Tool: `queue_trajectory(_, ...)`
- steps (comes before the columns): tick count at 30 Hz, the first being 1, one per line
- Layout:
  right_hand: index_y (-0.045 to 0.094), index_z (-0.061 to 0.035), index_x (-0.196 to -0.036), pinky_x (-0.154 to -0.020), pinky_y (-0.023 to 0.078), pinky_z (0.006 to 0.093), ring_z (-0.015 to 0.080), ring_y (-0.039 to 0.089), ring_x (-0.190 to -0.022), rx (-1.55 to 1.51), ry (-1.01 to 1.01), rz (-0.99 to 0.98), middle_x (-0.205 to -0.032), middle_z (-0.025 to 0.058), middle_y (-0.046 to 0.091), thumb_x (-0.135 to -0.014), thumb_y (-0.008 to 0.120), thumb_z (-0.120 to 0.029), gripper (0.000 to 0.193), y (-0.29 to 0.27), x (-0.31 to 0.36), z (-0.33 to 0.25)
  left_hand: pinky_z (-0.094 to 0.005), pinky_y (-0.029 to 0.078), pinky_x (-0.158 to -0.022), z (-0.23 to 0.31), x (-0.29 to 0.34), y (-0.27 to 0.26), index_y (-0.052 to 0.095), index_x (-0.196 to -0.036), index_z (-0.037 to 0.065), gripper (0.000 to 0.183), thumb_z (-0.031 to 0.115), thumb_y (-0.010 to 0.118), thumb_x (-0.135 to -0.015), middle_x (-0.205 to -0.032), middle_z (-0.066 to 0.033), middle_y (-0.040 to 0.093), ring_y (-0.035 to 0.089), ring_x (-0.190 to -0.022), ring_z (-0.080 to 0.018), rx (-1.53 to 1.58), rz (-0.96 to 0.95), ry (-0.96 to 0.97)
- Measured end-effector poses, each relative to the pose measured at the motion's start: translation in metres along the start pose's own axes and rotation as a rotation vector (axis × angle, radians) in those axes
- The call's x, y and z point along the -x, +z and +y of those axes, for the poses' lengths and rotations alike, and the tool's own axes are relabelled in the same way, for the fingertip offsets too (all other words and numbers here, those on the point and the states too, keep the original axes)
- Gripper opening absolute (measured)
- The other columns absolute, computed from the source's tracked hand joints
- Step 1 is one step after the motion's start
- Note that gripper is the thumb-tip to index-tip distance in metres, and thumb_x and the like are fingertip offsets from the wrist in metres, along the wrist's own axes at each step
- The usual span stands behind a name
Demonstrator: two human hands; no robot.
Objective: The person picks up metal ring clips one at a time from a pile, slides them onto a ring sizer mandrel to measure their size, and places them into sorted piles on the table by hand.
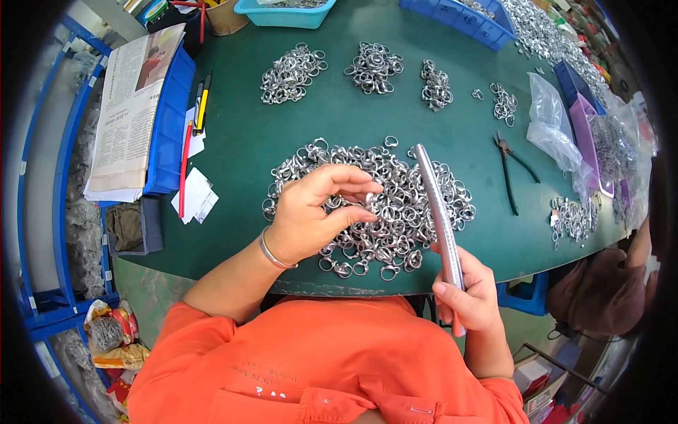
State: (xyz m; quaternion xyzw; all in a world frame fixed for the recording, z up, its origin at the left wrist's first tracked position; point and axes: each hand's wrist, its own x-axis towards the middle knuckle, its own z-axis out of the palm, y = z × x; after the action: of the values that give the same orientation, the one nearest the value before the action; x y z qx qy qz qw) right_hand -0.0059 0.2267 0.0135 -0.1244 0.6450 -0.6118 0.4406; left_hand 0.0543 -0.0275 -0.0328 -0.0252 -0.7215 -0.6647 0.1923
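Note:
A big heap of silver metal rings (395,237) lies on the green table in front of me. My left hand (314,205) is over the heap's left part, thumb and fingertips curled in a pinch around a silver ring (370,201). A metal bangle circles that wrist. At the table's front edge, my right hand (467,290) is wrapped around the lower end of a tapered metal ring mandrel (439,208). The mandrel slants up and to the left across the heap's right side, its thin tip pointing away from me. No ring shows on it.
Smaller ring piles (374,67) stand farther back. Cutting pliers (510,169) lie right of the heap, near plastic bags (551,116). Pens (203,106) and a newspaper (131,106) on a blue bin (171,127) are at left. Another person's arm (640,244) appears at far right.

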Motion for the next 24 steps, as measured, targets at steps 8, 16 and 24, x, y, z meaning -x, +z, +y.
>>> queue_trajectory(8,0.039,0.0098,-0.124,-0.039,0.038,0.0186,0.0065,0.047,-0.041,0.054,0.000,-0.052,-0.063,0.0051,0.054,-0.078,0.059,-0.002,0.052,0.002,-0.001,0.002,-0.0329,0.054,-0.078,0.008,-0.001,0.000,0.052,-0.102,-0.005,0.033,-0.017,0.059,-0.072,-0.103,-0.0190,0.059,0.061,-0.096,-0.0254,0.164,0.069,-0.081)
queue_trajectory(16,0.039,0.0107,-0.123,-0.039,0.038,0.0183,0.0064,0.047,-0.041,0.077,-0.011,-0.042,-0.063,0.0063,0.054,-0.076,0.058,0.000,0.052,0.004,-0.001,0.002,-0.0336,0.055,-0.076,0.004,-0.006,-0.009,0.054,-0.101,0.001,0.024,-0.006,0.059,-0.079,-0.099,-0.0148,0.058,0.063,-0.087,-0.0252,0.806,0.089,-0.306)
queue_trajectory(24,0.045,0.0075,-0.121,-0.040,0.036,0.0186,0.0034,0.047,-0.045,0.085,-0.081,-0.076,-0.062,0.0005,0.056,-0.077,0.059,0.001,0.047,0.004,-0.002,0.005,-0.0253,0.050,-0.057,0.002,-0.008,-0.013,0.052,-0.100,0.003,0.016,0.015,0.045,-0.094,-0.087,-0.0099,0.057,0.057,-0.067,-0.0133,0.987,0.080,-0.471)
